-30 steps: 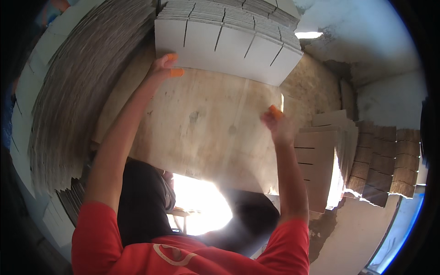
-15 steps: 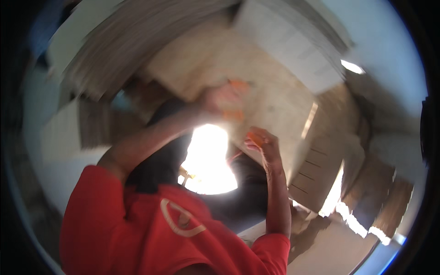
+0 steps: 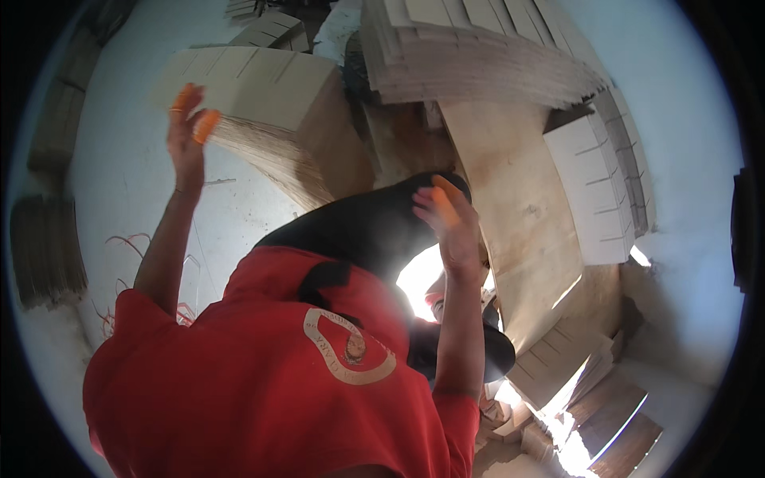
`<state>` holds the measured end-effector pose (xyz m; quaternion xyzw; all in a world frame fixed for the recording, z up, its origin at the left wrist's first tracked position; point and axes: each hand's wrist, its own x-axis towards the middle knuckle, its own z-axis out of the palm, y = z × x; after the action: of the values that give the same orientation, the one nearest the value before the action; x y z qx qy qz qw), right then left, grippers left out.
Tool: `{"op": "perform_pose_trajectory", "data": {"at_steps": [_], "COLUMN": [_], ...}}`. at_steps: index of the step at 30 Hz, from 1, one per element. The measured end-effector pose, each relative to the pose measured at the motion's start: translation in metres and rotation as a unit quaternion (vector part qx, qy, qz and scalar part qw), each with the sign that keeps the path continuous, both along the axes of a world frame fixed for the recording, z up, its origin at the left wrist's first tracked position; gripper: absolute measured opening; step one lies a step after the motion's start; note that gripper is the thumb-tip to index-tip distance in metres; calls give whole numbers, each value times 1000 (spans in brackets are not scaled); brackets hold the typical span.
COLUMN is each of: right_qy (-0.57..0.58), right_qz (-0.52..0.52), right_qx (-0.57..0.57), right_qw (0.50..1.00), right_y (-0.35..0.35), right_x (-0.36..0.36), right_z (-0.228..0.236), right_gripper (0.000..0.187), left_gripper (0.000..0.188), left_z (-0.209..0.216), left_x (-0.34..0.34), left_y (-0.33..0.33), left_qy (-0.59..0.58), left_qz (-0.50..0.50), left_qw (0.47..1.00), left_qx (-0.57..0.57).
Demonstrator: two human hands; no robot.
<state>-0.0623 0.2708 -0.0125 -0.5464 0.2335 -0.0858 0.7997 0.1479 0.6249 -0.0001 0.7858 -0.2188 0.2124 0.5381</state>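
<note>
My left hand (image 3: 186, 143) is raised at the left, its fingers apart and nothing between them. Orange covers (image 3: 207, 126) sit on some of its fingertips. It is nearest to the left edge of a tall stack of slotted cardboard sheets (image 3: 263, 88); whether it touches them I cannot tell. My right hand (image 3: 457, 235) hovers over my dark-trousered knee, near the left edge of a wooden board (image 3: 518, 191). Its fingers, also partly covered in orange (image 3: 445, 205), are stretched out and slightly blurred, with nothing visible in them.
Another big stack of cardboard sheets (image 3: 478, 68) rests at the far end of the board. Pale slotted sheets (image 3: 590, 191) stand on its right side. More cardboard pieces (image 3: 562, 358) lie at the lower right. Thin red strips (image 3: 119, 239) lie on the floor at left.
My view has swung to the left, bringing the left cardboard stack into full sight. My left hand has moved from over the board to beside that stack. The right hand's fingers have straightened.
</note>
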Motion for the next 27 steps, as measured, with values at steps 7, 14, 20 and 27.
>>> {"op": "perform_pose_trajectory", "data": {"at_steps": [7,14,20,27], "right_qy": [-40,3,88,106], "right_qz": [166,173,148,281], "right_qx": [-189,-199,-158,-216], "right_qw": [967,965,972,929], "right_y": [58,70,97,87], "right_x": [126,262,307,302], "right_z": [27,-12,-37,-29], "right_gripper": [69,84,73,43], "left_gripper": [55,85,59,60], "left_z": [-65,-96,-86,-66], "left_x": [64,30,43,36], "left_y": [111,43,22,11], "left_qy": [273,479,494,508], "left_qz": [170,53,6,31], "left_qw": [888,745,741,728], "left_qx": [-327,-461,-455,-460]}}
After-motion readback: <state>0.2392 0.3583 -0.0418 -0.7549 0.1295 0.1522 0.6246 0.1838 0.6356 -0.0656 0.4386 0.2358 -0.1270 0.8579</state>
